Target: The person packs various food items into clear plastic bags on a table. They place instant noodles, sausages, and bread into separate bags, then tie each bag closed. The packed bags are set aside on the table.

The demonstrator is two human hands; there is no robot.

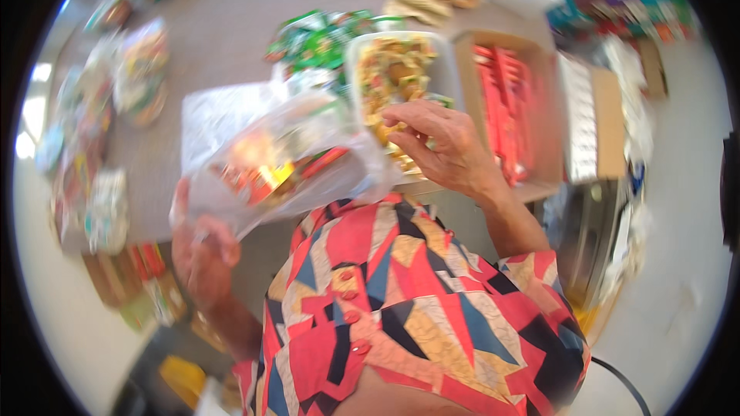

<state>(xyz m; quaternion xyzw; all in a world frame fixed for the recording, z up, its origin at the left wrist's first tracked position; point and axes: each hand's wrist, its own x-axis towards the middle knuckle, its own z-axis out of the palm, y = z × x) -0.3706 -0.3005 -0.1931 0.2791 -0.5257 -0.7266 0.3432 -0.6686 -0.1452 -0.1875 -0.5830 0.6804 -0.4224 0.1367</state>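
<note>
My left hand grips the closed end of a clear plastic bag, its fingers curled at the film. Inside the bag lie shiny red, orange and yellow packets, and a red stick-like piece near its mouth. The bag tilts, with its mouth toward the right. Over the near part of a white plastic tub hovers my right hand, thumb and forefinger apart with nothing visible between them. Small yellow-wrapped pieces fill much of the tub. Motion blur softens both hands and the bag.
Right of the tub stands a cardboard box of red sticks. Green packets lie behind the bag, clear plastic sheets beside it. Filled bags line the table's left edge. Tan packets sit at the back.
</note>
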